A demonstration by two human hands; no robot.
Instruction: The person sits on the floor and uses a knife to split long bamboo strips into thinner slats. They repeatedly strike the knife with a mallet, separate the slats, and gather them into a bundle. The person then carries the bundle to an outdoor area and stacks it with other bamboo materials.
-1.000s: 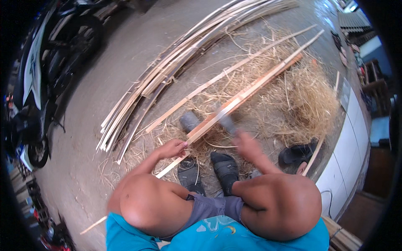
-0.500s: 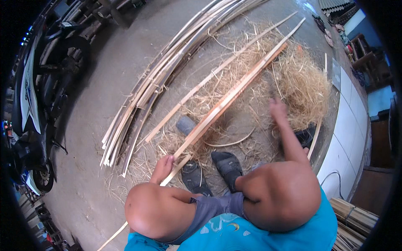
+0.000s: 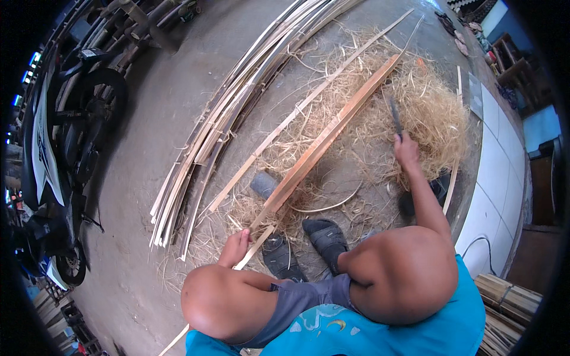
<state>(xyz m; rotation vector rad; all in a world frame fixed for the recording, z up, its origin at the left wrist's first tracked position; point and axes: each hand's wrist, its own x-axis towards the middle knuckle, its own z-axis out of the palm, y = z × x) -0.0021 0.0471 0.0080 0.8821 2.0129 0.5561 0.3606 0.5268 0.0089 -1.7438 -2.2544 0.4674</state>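
Closed around the near end of a thin bamboo strip, my left hand is beside my left knee. The strip runs up along a long reddish wooden board, and its narrow tip shows past the board's far end. Under the board's near part lies a grey cylinder. Over on the right, my right hand grips a knife with its blade pointing away from me. The blade stands apart from the strip, above a heap of curly shavings.
A bundle of long strips lies at the left, with one loose strip nearer the board. Dark sandals cover my feet. A motorbike stands far left; white tiles edge the right. Bundled slats sit at lower right.
The strip in my left hand has turned from its pale broad face to a thin edge, baring the reddish board. My right hand has shifted slightly right, and the knife, blurred before, shows sharply.
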